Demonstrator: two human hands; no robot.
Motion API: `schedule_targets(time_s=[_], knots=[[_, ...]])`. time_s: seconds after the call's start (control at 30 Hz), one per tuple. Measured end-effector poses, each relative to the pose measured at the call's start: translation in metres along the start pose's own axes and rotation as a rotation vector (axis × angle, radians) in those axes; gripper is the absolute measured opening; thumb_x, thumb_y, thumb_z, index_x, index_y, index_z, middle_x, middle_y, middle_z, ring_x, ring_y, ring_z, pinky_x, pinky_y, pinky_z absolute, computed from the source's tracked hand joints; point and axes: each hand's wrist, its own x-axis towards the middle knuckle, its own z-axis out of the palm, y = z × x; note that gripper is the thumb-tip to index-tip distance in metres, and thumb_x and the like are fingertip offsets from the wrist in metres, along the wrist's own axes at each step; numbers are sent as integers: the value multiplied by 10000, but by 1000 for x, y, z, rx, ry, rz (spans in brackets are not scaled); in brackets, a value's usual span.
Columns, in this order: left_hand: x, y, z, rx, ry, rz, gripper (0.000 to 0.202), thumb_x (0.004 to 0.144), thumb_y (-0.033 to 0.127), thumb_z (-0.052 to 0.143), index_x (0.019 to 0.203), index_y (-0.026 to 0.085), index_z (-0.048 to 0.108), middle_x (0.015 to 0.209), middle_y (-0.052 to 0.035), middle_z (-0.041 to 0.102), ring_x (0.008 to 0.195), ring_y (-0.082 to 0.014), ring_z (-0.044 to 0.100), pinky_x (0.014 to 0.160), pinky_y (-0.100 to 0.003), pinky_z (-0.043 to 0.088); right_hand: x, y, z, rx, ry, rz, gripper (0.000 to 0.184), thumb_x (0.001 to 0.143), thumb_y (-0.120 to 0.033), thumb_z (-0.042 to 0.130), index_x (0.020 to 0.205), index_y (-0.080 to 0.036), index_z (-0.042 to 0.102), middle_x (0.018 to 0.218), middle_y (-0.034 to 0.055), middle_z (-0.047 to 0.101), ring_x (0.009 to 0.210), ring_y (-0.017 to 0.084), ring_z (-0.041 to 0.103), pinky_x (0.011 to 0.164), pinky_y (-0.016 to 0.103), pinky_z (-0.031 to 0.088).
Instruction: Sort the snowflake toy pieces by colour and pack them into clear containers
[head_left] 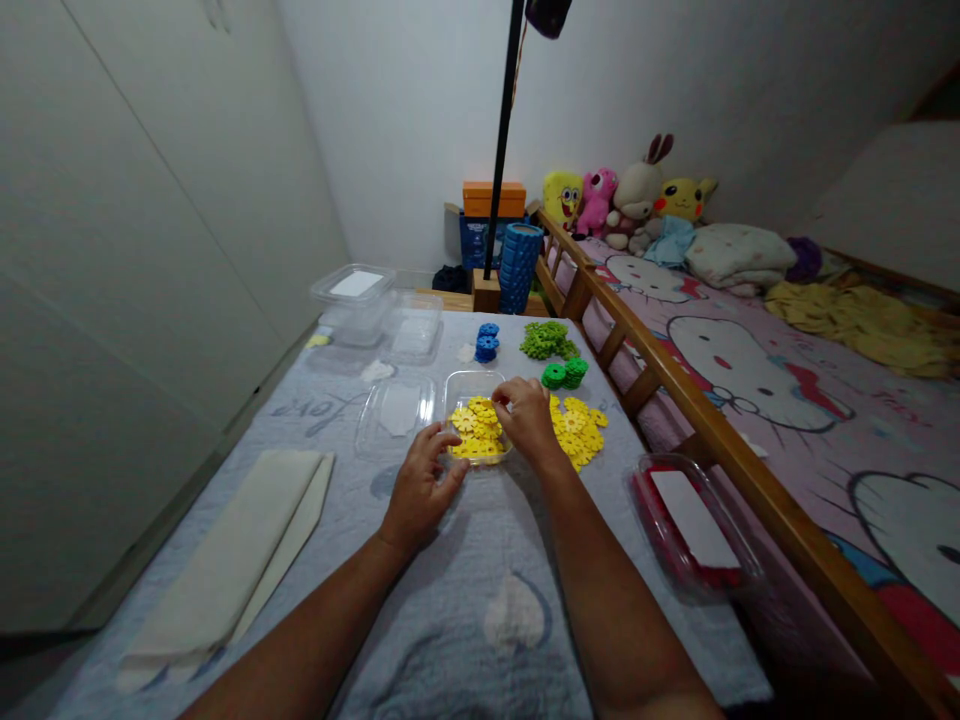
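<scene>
A clear plastic container (459, 385) stands in the middle of the table, partly filled with yellow flower-shaped plastic pieces (474, 425). My left hand (425, 480) is curved around its near left corner, with the thumb along the front and the fingers at the rim. Over the container's right side, my right hand (523, 415) has thumb and forefinger pinched at a yellow piece, mostly hidden by the fingers. Just right of that hand lies a loose pile of yellow pieces (577, 430). A clear lid (397, 412) with a white label lies to the left of the container.
Stacked blue pieces (487, 345), a light green pile (546, 340) and dark green stacks (574, 372) sit farther back. Clear containers (355, 300) stand back left. A folded pale cloth or bag (232, 550) lies front left; a labelled container of red pieces (686, 520) is right, beside the wooden bed rail (664, 385).
</scene>
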Motion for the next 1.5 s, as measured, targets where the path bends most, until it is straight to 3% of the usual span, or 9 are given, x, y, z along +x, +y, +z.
schedule_targets(time_s=[0.2,0.4,0.6,0.8,1.0,1.1,1.2,1.33,1.5], knots=[[0,1,0,5,4,-1,285,890,405,600,1084,212,681,1373,-145,557,1231,-286,608,806,-355,586,3,13,-5,70,-43,3,131,883,-200,628,907,-226,754,998,39,763,1009,228,599,946,365,386],[0,0,-1,7,-8,-13,289,895,404,599,1093,210,681,1385,-150,548,1240,-286,603,803,-348,581,5,69,-38,23,70,243,219,886,-178,549,938,-191,761,965,54,760,900,186,657,846,291,450],[0,-2,0,15,-9,0,291,904,396,587,1111,209,673,1399,-144,540,1236,-275,606,809,-340,580,-10,98,-42,-293,-193,401,279,795,-330,728,1045,-215,777,1164,104,707,1116,297,598,917,385,441],[0,-2,0,14,-3,8,285,902,397,589,1100,209,669,1389,-142,547,1232,-273,608,799,-337,583,-9,91,-34,-384,-362,427,328,756,-370,765,1053,-229,768,1205,122,645,1169,340,529,935,438,420],[-1,-2,0,3,-6,10,286,901,397,596,1104,209,668,1382,-146,546,1250,-282,595,809,-347,586,-9,90,-35,-334,-317,430,242,729,-278,764,960,-208,750,1122,105,683,1096,309,557,880,395,415],[-1,-3,0,-4,-3,10,282,903,387,597,1111,209,666,1383,-144,541,1260,-279,589,818,-346,585,-9,94,-41,-136,-303,396,59,724,-207,691,773,-177,694,842,52,684,866,218,590,752,308,404],[0,-3,1,-6,-6,12,275,905,379,595,1110,211,667,1390,-143,537,1263,-281,586,812,-344,585,-7,93,-49,201,-280,306,80,726,-243,638,684,-179,618,669,-9,594,676,152,539,627,261,371],[0,-4,1,-9,-8,8,271,905,373,594,1111,212,667,1393,-143,534,1253,-280,590,808,-347,584,-2,71,-51,469,-105,202,152,738,-337,653,732,-188,621,681,-24,583,651,139,516,607,255,376],[-1,-3,1,-6,-7,10,278,902,378,598,1113,210,667,1402,-145,529,1264,-283,581,810,-348,581,3,23,-28,405,-2,27,74,803,-239,625,751,-190,646,728,-5,620,693,145,530,673,269,388]])
